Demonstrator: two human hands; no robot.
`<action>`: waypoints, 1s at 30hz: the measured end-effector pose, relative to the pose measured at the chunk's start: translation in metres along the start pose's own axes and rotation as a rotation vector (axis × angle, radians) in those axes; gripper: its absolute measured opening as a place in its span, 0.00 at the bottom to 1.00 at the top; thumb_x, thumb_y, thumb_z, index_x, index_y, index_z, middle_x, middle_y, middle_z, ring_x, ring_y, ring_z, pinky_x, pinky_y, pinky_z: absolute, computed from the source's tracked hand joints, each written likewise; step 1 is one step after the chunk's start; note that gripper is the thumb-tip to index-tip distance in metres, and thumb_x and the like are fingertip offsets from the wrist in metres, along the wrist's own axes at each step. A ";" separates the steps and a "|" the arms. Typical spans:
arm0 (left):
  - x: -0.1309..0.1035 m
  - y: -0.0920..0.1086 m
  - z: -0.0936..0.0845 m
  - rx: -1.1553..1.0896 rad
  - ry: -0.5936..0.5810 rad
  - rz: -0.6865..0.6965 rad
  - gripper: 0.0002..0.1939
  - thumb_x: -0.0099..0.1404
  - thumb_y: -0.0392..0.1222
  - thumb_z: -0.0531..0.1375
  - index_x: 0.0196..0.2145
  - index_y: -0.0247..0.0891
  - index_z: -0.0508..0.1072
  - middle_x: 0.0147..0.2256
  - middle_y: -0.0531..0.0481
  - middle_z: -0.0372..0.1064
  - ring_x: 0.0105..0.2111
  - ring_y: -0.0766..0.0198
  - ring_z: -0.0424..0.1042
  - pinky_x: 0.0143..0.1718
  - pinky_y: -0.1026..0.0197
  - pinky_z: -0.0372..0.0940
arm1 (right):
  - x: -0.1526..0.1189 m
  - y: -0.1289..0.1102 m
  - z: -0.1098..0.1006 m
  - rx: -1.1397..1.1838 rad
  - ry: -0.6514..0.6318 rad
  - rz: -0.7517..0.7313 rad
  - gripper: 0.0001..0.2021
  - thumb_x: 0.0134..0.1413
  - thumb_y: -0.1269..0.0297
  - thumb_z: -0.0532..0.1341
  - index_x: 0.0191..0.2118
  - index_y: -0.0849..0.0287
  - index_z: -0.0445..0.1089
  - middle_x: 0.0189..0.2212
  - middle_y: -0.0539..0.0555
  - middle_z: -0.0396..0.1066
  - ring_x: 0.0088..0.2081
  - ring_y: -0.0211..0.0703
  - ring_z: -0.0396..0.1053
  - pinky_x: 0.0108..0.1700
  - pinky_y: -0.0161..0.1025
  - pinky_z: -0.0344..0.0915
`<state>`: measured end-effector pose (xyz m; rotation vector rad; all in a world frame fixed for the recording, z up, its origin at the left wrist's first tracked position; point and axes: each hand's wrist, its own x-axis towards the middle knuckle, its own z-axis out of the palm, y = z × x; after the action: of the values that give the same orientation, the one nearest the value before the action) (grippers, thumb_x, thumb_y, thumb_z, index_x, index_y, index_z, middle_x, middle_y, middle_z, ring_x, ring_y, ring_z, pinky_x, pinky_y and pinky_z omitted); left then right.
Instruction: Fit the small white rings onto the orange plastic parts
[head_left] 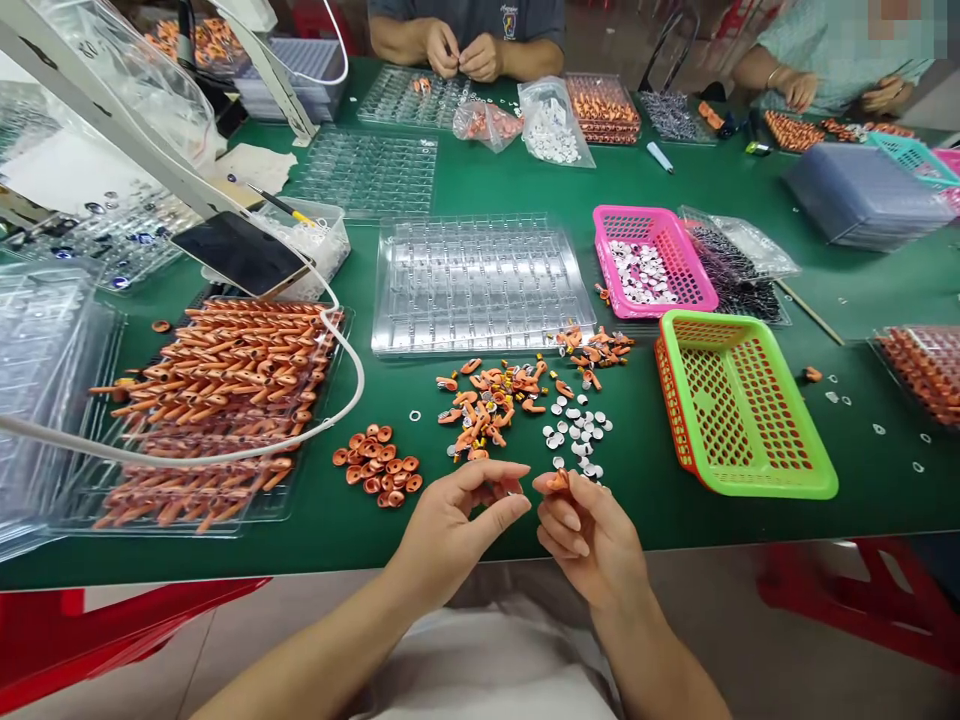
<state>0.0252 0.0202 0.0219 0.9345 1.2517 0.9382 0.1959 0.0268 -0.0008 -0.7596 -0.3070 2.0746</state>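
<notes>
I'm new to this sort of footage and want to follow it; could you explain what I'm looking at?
This single picture comes from a camera on a person's head, looking forward and down. There is no machine: the two bare hands at the bottom are the wearer's. The right hand pinches a small orange piece; the left hand is curled beside it. On the green table lie loose orange parts, small white pieces, clear trays and plastic baskets. Other people work across the table.
</notes>
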 end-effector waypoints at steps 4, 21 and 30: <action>-0.001 0.002 0.002 0.047 0.003 0.044 0.12 0.58 0.42 0.68 0.41 0.39 0.79 0.36 0.48 0.73 0.35 0.64 0.70 0.38 0.64 0.68 | 0.000 0.003 0.002 0.064 0.004 0.058 0.15 0.61 0.59 0.61 0.37 0.69 0.78 0.18 0.42 0.51 0.15 0.24 0.43 0.18 0.27 0.43; -0.003 0.002 0.000 -0.141 -0.089 -0.097 0.08 0.59 0.43 0.67 0.37 0.40 0.82 0.35 0.47 0.81 0.37 0.60 0.78 0.42 0.62 0.72 | -0.009 -0.001 -0.007 -1.760 -0.150 -1.063 0.23 0.62 0.77 0.55 0.62 0.67 0.60 0.33 0.60 0.73 0.32 0.45 0.70 0.30 0.39 0.66; -0.003 0.000 0.003 -0.279 -0.092 -0.172 0.07 0.55 0.41 0.71 0.31 0.36 0.80 0.30 0.48 0.81 0.32 0.59 0.79 0.39 0.60 0.73 | -0.011 -0.005 -0.004 -1.889 -0.218 -1.038 0.30 0.63 0.78 0.53 0.69 0.65 0.47 0.32 0.58 0.74 0.29 0.44 0.71 0.28 0.38 0.66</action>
<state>0.0276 0.0173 0.0227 0.6336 1.0728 0.8960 0.2064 0.0208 0.0024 -0.9382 -2.2938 0.3613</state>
